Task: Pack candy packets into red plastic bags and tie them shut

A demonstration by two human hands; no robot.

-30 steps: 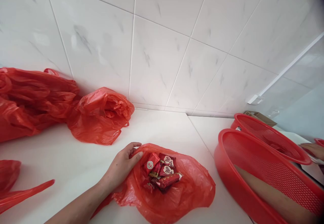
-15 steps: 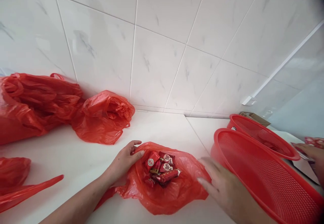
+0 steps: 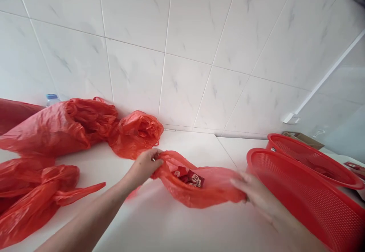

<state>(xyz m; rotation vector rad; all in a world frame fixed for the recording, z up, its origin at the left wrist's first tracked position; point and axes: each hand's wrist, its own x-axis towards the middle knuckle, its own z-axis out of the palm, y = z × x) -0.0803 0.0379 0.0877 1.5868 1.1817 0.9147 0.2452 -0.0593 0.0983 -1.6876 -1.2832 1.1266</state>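
Observation:
A red plastic bag (image 3: 211,189) lies open on the white counter, stretched between both hands. Several red-wrapped candies (image 3: 191,177) show inside it. My left hand (image 3: 145,164) pinches the bag's left rim and lifts it off the counter. My right hand (image 3: 251,192) is blurred by motion and sits at the bag's right edge, touching or gripping it. Just right of that hand stands a large red mesh basket (image 3: 299,191).
More crumpled red plastic bags (image 3: 65,130) are heaped at the left and back against the tiled wall, others (image 3: 31,195) at the near left. A bottle cap (image 3: 51,98) peeks above them. A second red basket (image 3: 313,160) and a cardboard box (image 3: 302,138) stand at the right.
My left hand has closed on the bag's rim and raised it. My right hand came from inside the basket to the bag's right edge. The view swung left.

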